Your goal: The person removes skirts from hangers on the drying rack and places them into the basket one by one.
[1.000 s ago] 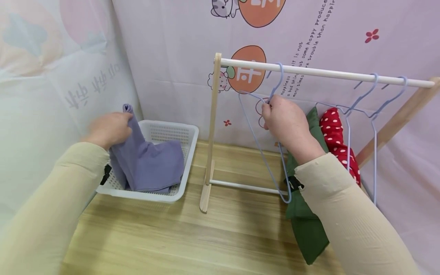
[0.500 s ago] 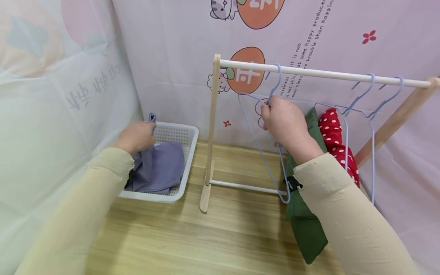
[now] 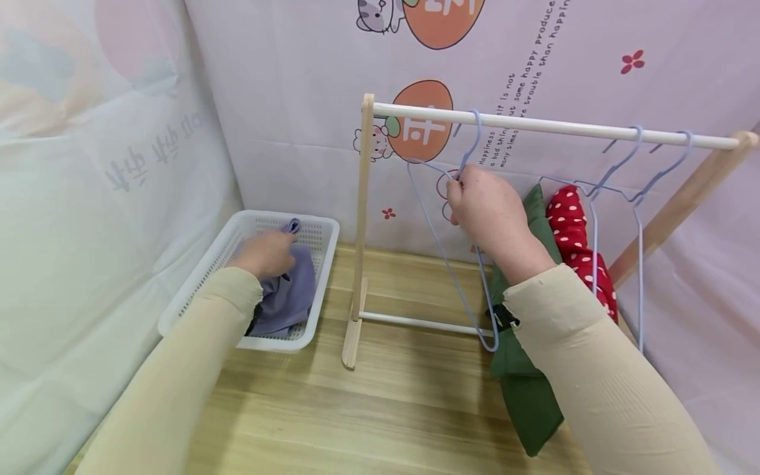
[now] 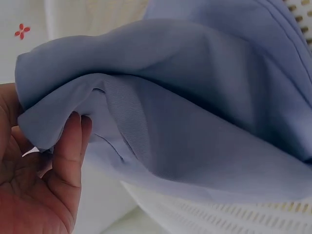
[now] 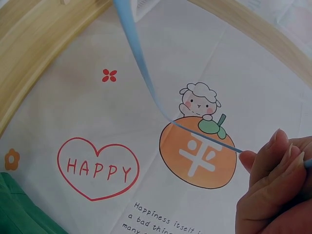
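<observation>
My left hand [image 3: 264, 254] is over the white basket, pinching one end of a purple-grey garment [image 3: 299, 290] between fingers and thumb. The rest of the garment [image 4: 195, 107] drapes down and lies in the basket; a ribbed strip shows inside its fold in the left wrist view. Up at the rack, my right hand [image 3: 483, 204] grips a light blue clothes hanger [image 3: 442, 244] just below its hook, which loops over the rail. Nothing hangs on this hanger. In the right wrist view, fingers [image 5: 273, 170] close around the hanger's neck.
A white perforated basket [image 3: 326, 274] stands left of the wooden rack [image 3: 360, 231] with its white rail [image 3: 546, 123]. At right, a green garment [image 3: 525, 396] and a red polka-dot one [image 3: 578, 244] hang beside two blue hangers [image 3: 640, 264]. Printed cloth walls [image 3: 297, 99] enclose the tabletop.
My left hand has moved right and lower over the basket, carrying the pinched end of the purple-grey garment along. The right hand keeps its hold on the hanger, and the view shifts slightly.
</observation>
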A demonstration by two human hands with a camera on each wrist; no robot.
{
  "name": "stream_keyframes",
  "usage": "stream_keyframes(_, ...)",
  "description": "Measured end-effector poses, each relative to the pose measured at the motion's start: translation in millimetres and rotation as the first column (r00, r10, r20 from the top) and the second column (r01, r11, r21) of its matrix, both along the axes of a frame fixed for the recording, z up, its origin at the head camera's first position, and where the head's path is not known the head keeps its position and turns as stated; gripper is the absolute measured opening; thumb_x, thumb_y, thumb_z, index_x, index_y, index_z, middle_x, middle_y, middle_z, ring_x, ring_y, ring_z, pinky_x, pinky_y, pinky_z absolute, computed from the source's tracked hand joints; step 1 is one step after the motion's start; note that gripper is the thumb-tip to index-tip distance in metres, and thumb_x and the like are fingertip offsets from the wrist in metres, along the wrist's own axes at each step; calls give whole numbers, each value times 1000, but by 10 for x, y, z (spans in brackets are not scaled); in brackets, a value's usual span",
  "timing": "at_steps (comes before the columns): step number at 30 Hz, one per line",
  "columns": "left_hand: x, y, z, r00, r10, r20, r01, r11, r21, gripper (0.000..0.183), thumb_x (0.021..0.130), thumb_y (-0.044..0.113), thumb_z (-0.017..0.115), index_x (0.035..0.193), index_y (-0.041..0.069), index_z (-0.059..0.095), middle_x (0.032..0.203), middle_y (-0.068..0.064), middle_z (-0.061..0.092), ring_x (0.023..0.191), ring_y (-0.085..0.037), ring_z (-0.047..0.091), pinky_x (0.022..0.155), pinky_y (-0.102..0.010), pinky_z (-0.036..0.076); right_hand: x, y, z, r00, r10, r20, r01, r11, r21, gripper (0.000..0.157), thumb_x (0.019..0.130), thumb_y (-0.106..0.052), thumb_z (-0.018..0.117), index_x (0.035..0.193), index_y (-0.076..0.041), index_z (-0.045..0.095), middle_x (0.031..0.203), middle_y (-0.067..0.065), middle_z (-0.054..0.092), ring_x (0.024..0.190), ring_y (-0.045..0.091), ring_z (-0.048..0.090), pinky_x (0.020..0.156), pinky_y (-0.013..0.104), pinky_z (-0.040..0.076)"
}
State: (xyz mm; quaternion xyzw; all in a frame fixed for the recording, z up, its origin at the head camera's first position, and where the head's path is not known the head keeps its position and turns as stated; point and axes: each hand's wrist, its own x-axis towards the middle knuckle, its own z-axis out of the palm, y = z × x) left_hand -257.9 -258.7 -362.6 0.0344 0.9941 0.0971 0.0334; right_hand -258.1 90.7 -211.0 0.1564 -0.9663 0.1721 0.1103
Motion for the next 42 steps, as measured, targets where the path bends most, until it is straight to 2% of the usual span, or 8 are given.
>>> stream_keyframes(3, -39, 49, -74, 1000, -13, 7, 13, 1000, -21, 53, 85, 9, 53, 138, 2, 51, 137, -19, 53, 123, -39, 50, 100, -55, 39, 0, -3, 5, 1000, -2, 2, 2, 1000, 1, 35, 103, -31, 32, 97, -5, 55, 75, 6, 68, 72, 26, 59, 64, 39, 44)
stream_keyframes(10, -90, 198, -209, 998, -42, 53, 43, 999, -6, 33, 86, 5, 56, 119, 2, 62, 111, -16, 64, 88, -29, 58, 78, -47, 48, -14, -2, 4, 1000, -3, -1, 3, 1000, 1, 35, 103, -31, 32, 95, -6, 55, 75, 5, 68, 72, 26, 59, 66, 39, 44)
stream_keyframes(15, -119, 267, -274, 995, -66, 74, 66, 998, -2, 40, 88, 2, 56, 128, 2, 59, 119, -15, 63, 91, -26, 57, 81, -44, 48, -16, 2, -1, 1000, 1, -9, -1, 1000, 1, 34, 103, -30, 33, 95, -6, 55, 74, 6, 68, 72, 26, 59, 66, 39, 44)
stream_keyframes(23, -121, 322, -276, 985, -71, 159, 55, 993, 105, 28, 89, 7, 62, 115, 0, 58, 101, -11, 61, 82, -23, 56, 72, -38, 46, -17, 0, -4, 1000, 5, -12, -5, 1000, -4, 34, 103, -30, 33, 94, -7, 56, 73, 5, 68, 72, 26, 58, 64, 39, 42)
stream_keyframes(26, -116, 320, -274, 975, -58, 213, 29, 990, 139, 20, 92, 11, 59, 108, 0, 56, 92, -10, 61, 74, -22, 59, 67, -35, 47, -23, 3, -9, 1000, 4, -16, -4, 1000, -6, 34, 103, -30, 33, 93, -7, 56, 72, 5, 68, 71, 26, 58, 63, 39, 42)
stream_keyframes(31, -104, 310, -291, 948, -117, 296, 62, 980, 188, 13, 91, 2, 47, 86, 1, 60, 74, -8, 59, 60, -17, 56, 55, -28, 46, -22, -2, -4, 1000, 2, -15, -2, 1000, -7, 33, 103, -30, 34, 94, -7, 56, 73, 5, 68, 71, 26, 58, 63, 38, 42)
stream_keyframes(36, -57, 306, -325, 907, -141, 398, 60, 976, 207, 17, 83, -7, 49, 86, 0, 64, 69, -5, 53, 54, -14, 48, 50, -24, 44, -25, -16, -3, 1000, 5, -8, -5, 1000, -7, 34, 103, -31, 33, 96, -8, 56, 75, 5, 67, 70, 25, 58, 62, 38, 43)
stream_keyframes(42, -13, 342, -289, 896, -157, 415, 94, 981, 167, 16, 82, -4, 55, 92, -2, 68, 71, -8, 60, 54, -14, 53, 51, -24, 46, -24, -3, -9, 1000, 4, -7, -4, 1000, -16, 33, 103, -30, 33, 93, -8, 56, 73, 4, 67, 68, 25, 56, 61, 37, 41)
